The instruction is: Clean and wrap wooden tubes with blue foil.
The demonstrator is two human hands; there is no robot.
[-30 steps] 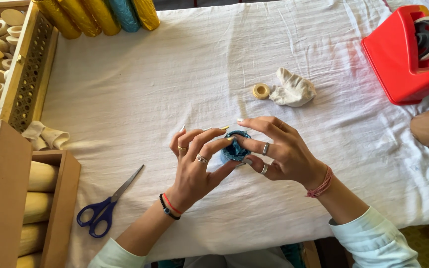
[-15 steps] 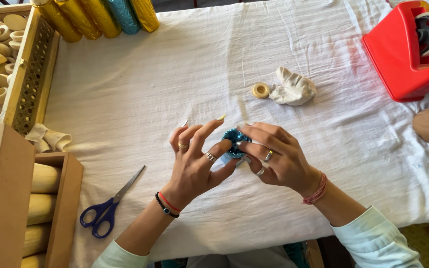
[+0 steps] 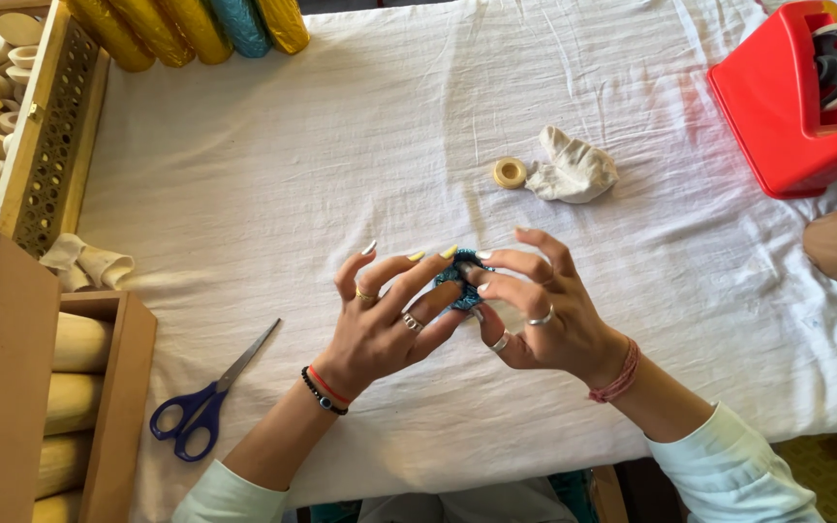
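Note:
A small round blue piece (image 3: 459, 278) is pinched between the fingertips of both hands above the white cloth (image 3: 360, 145). My left hand (image 3: 385, 315) grips it from the left with fingers spread, rings on two fingers and bead bands at the wrist. My right hand (image 3: 535, 310) holds it from the right, with rings and a pink thread bracelet. Most of the blue piece is hidden by my fingers.
A small tan ring (image 3: 510, 172) and a crumpled white rag (image 3: 573, 169) lie beyond my hands. Blue-handled scissors (image 3: 205, 402) rest at the lower left. Wooden boxes of pale wooden pieces (image 3: 12, 126) line the left. A red tape dispenser (image 3: 791, 97) stands at the right, shiny rolls (image 3: 196, 24) at the back.
Both hands have turned the blue piece a little between the fingertips. My left fingers have stretched out more. The hands stay in the same spot on the cloth.

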